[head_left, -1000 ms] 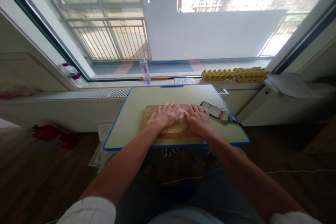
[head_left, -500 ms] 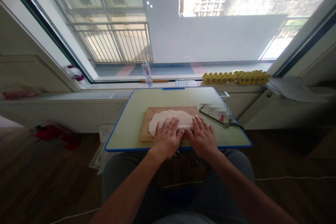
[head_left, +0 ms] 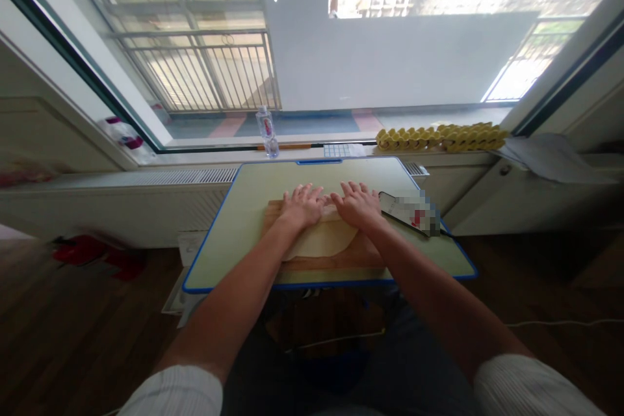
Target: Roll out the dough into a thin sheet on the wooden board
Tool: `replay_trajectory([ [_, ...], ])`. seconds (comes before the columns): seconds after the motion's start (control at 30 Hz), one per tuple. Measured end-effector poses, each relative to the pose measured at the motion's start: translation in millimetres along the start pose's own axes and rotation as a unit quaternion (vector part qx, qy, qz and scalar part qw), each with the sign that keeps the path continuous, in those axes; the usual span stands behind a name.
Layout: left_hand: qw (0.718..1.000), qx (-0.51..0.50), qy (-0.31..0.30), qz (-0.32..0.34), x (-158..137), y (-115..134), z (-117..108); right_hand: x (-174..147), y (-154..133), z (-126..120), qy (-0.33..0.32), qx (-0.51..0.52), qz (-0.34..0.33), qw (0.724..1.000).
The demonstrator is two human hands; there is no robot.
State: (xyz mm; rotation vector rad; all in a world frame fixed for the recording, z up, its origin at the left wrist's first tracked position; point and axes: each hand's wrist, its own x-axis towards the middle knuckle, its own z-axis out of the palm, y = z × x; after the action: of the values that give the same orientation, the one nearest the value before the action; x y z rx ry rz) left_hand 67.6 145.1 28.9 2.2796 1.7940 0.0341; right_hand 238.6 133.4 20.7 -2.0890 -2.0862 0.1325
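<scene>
A flattened sheet of pale dough (head_left: 324, 240) lies on a wooden board (head_left: 341, 262). My left hand (head_left: 304, 204) rests palm down over the dough's far side, fingers stretched forward and slightly spread. Close by on the right, my right hand (head_left: 358, 203) lies palm down with its fingers extended too. Between and under the hands shows a bit of a pale rod, which looks like a rolling pin (head_left: 330, 209); most of it is hidden by my palms. Both hands press on it rather than wrap around it.
The board sits on a small pale-green table (head_left: 229, 234) with a blue edge. A phone (head_left: 407, 212) lies to the right of the board. On the windowsill stand a clear bottle (head_left: 268, 133) and a yellow scalloped object (head_left: 439, 137). A second bottle (head_left: 125, 135) is at the left.
Both hands have moved forward, from the near side of the dough to its far side, uncovering the near part of the sheet. The camera view has tilted down a little.
</scene>
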Motion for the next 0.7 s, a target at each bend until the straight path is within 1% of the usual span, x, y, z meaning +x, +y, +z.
replay_trajectory([
  [0.07,1.0,-0.004,-0.013,-0.003,6,-1,-4,5,-1,-1,-0.008,0.002,0.005,1.0],
  [0.13,1.0,0.006,-0.015,0.0,2,0,-3,0,-1,-1,-0.002,-0.003,0.0,1.0],
  [0.2,1.0,0.026,0.0,0.013,-11,2,2,-13,-1,1,0.016,-0.018,-0.014,1.0],
  [0.33,0.996,0.059,0.062,0.036,-52,8,17,-50,3,6,0.054,-0.049,-0.048,0.996],
  [0.4,0.994,0.064,0.085,0.036,-67,11,22,-60,4,7,0.06,-0.054,-0.058,0.995],
  [0.43,0.993,0.064,0.093,0.034,-70,12,23,-61,4,8,0.061,-0.055,-0.06,0.995],
  [0.47,0.993,0.065,0.098,0.031,-69,11,23,-59,4,8,0.061,-0.055,-0.062,0.995],
  [0.53,0.993,0.061,0.095,0.024,-58,8,20,-46,2,8,0.061,-0.052,-0.058,0.995],
  [0.63,0.996,0.038,0.075,0.009,-26,-3,13,-13,-3,6,0.036,-0.028,-0.042,0.998],
  [0.7,0.997,0.026,0.075,0.001,-4,-10,7,10,-7,4,0.01,-0.002,-0.035,0.999],
])
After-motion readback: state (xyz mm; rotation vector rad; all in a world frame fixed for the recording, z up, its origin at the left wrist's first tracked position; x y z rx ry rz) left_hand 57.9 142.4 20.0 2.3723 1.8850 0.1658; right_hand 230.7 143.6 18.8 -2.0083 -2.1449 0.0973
